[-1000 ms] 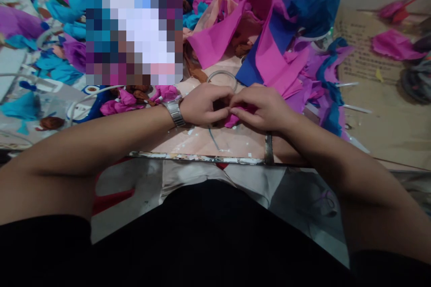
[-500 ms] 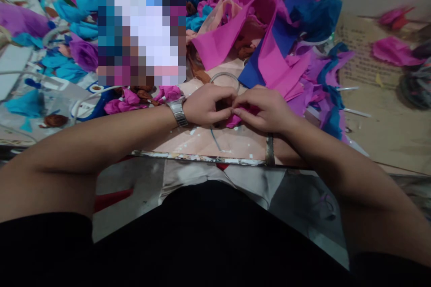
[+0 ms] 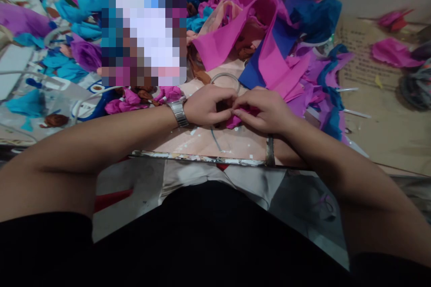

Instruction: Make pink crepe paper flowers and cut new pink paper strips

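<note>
My left hand (image 3: 205, 106), with a metal watch (image 3: 178, 112) on the wrist, and my right hand (image 3: 264, 110) meet near the front edge of the table (image 3: 202, 158). Both are closed in a pinch on a small piece of magenta crepe paper (image 3: 235, 119), most of it hidden under the fingers. A thin dark wire (image 3: 215, 137) trails from under the hands toward me. A clear tape ring (image 3: 225, 79) lies just behind the hands.
Long magenta and blue paper strips (image 3: 269, 49) are heaped behind the hands. Finished blue, purple and pink paper flowers (image 3: 77, 22) cover the left. Small pink flowers (image 3: 131, 98) lie by my left wrist. Brown cardboard (image 3: 380, 112) with scraps lies at right.
Both hands stay pinched on the magenta paper with only small finger movements. The view has shifted slightly.
</note>
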The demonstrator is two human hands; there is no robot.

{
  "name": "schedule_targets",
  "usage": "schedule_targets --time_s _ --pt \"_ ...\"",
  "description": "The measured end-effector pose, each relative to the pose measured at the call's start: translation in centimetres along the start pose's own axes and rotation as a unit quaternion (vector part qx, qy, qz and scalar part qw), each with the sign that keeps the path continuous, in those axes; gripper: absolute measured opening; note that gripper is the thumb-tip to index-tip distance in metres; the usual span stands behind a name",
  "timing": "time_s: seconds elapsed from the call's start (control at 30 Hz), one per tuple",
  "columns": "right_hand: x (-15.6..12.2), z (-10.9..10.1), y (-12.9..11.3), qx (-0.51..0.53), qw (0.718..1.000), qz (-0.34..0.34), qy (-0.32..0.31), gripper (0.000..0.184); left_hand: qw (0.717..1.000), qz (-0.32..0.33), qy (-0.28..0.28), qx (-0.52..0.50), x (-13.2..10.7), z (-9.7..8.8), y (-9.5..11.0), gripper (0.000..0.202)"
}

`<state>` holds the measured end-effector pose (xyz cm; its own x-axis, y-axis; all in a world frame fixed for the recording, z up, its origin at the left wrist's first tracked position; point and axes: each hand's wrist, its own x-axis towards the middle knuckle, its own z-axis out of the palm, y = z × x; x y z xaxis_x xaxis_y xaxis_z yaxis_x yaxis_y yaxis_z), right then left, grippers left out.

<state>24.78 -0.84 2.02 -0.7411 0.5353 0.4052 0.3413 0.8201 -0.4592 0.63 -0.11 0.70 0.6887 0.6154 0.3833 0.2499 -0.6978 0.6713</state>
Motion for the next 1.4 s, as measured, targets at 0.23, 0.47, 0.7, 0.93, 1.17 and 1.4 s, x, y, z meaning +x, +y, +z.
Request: schedule_targets --time_s 0.23,0.47,0.7,0.93,1.17,1.4 --pt "0.0 0.1 0.0 0.002 1.0 -0.004 -0.001 0.023 1.0 -0.005 -0.004 -0.007 0.0 0.1 0.0 0.015" --pt "0.0 0.0 -0.1 0.005 1.0 0.008 -0.013 0.023 1.0 0.011 -0.004 0.013 -0.1 0.1 -0.1 0.013" --pt "0.0 -0.2 -0.4 0.019 0.998 0.042 -0.052 0.022 0.999 0.012 -0.009 0.041 0.0 0.1 -0.5 0.019" --pt "0.0 -0.4 -0.5 0.016 0.996 0.051 -0.072 0.022 0.998 0.051 -0.007 0.045 0.0 0.0 -0.8 0.017" --pt "-0.1 -0.3 -0.6 0.008 0.995 0.051 -0.085 0.022 0.999 0.024 0.012 -0.031 -0.1 0.4 -1.5 0.02" --pt "-0.1 -0.3 -0.5 0.007 0.996 0.046 -0.077 0.022 0.999 0.035 0.013 -0.01 -0.1 0.2 -1.1 0.02"
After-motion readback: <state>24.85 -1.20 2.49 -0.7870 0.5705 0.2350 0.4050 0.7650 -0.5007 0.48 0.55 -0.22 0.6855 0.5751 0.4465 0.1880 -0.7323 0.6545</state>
